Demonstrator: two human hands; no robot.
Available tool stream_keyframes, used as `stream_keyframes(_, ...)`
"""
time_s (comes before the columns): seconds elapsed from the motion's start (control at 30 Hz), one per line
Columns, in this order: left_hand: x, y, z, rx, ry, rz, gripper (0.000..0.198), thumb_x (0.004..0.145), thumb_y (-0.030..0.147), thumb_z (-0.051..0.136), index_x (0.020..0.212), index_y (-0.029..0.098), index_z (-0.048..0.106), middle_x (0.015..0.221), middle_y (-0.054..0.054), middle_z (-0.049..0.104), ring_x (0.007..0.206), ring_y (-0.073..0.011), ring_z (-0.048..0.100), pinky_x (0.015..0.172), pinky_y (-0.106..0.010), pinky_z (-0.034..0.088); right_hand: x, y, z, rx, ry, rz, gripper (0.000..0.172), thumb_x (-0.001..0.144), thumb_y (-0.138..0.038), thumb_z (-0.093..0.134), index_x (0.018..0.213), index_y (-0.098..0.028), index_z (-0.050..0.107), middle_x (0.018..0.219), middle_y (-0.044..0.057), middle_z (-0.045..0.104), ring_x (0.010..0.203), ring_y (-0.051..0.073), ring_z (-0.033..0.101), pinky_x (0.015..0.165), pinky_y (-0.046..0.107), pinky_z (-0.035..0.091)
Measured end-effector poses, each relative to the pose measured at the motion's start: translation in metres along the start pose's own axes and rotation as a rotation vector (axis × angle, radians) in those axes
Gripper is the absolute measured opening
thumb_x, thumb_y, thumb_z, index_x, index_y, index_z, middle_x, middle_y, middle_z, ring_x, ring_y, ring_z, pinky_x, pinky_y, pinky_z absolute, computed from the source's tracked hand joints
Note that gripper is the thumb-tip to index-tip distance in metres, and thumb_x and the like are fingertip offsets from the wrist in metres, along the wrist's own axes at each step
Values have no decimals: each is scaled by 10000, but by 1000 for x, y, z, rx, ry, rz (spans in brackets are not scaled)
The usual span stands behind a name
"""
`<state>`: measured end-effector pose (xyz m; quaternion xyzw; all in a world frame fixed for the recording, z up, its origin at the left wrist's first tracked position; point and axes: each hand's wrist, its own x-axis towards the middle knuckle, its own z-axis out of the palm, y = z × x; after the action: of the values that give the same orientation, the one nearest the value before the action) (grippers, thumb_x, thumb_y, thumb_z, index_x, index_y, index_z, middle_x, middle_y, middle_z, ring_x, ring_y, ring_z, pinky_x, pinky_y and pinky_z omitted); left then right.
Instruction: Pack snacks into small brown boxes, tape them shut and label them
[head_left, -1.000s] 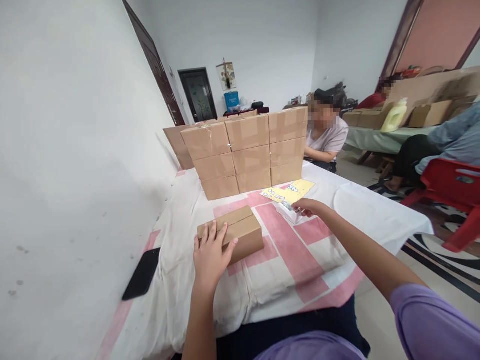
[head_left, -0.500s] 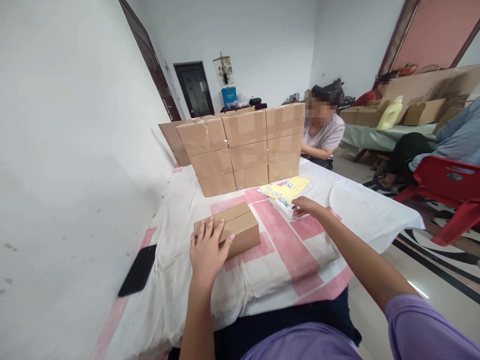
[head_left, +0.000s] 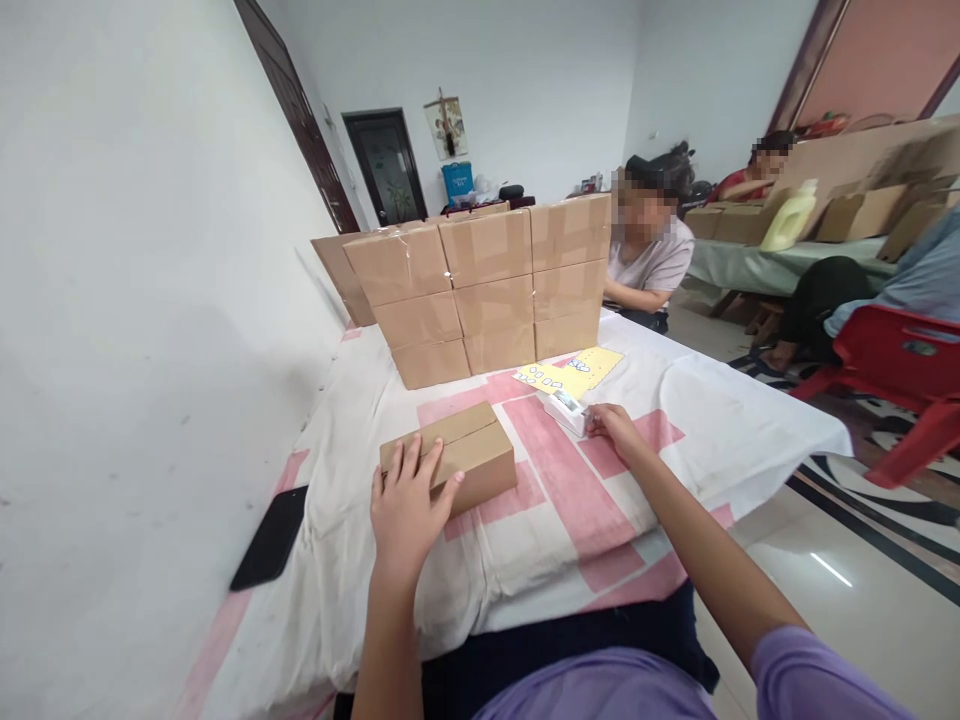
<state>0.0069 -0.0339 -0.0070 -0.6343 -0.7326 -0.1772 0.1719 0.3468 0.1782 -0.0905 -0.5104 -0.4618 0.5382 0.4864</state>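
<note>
A closed cardboard box (head_left: 480,455) lies on the cloth in front of me. My left hand (head_left: 409,500) rests on its left end, fingers spread over the top and thumb along the near side. To the right of the box, my right hand (head_left: 611,428) pinches at the right end of a small white item (head_left: 564,408) with a greyish, shiny top; its exact kind is unclear. Just behind that item lies a yellow sheet (head_left: 581,375) with blue-and-white shapes on it.
Stacked taped cardboard boxes (head_left: 491,290) form a wall across the table's far side. A black phone (head_left: 270,538) lies at the left by the wall. One person (head_left: 652,265) sits behind the stack; others are at the right, near a red chair (head_left: 892,370).
My right hand has shifted slightly lower at the white item's end, and more of that item shows. My left hand stays on the box. The view has moved a little.
</note>
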Motion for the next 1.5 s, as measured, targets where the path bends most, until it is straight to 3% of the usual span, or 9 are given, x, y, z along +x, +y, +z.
stream_keyframes(0.47, -1, 2, 4, 13, 43, 0, 507, 991, 527, 459, 1429, 297, 568, 1570, -47, 478, 1462, -311, 411, 1176, -548, 322, -7, -1, 1, 68, 21, -22, 153, 774, -287, 703, 706, -170, 631, 623, 41, 649, 616, 150, 626, 613, 248, 564)
stream_keyframes(0.67, -1, 4, 2, -3, 50, -1, 510, 987, 521, 465, 1423, 280, 577, 1554, -62, 498, 1451, -319, 425, 1172, -559, 323, -12, -2, 0, 81, 32, -28, 245, 749, -235, 717, 612, -198, 518, 644, 39, 664, 646, 139, 656, 656, 229, 590)
stream_keyframes(0.93, -1, 6, 0, 6, 57, -9, 498, 994, 525, 454, 1405, 281, 592, 1532, -58, 525, 1439, -310, 443, 1169, -538, 331, -13, -5, -3, 102, 76, 4, 383, 797, -332, 774, 690, -226, 421, 640, 49, 665, 599, 187, 699, 501, 258, 578)
stream_keyframes(1.27, 0, 7, 0, 0, 60, -16, 493, 993, 530, 461, 1405, 294, 591, 1531, -51, 527, 1437, -304, 446, 1176, -528, 323, -15, -8, 0, 72, 77, 36, 516, 751, -342, 821, 860, -262, 323, 676, 2, 694, 622, 213, 730, 487, 270, 585)
stream_keyframes(1.37, -1, 6, 0, -3, 57, -13, 500, 992, 528, 461, 1415, 290, 583, 1536, -57, 520, 1438, -310, 442, 1176, -534, 319, -16, -8, 1, 14, 92, 44, 506, 760, -370, 793, 895, -270, 316, 688, -10, 704, 538, 188, 691, 442, 265, 549)
stream_keyframes(1.5, -1, 6, 2, -10, 72, -13, 499, 989, 526, 467, 1413, 290, 586, 1536, -60, 520, 1435, -313, 445, 1176, -538, 313, -15, -7, 2, -98, 119, 42, 470, 757, -382, 761, 878, -273, 320, 617, -37, 671, 349, 125, 513, 301, 232, 361)
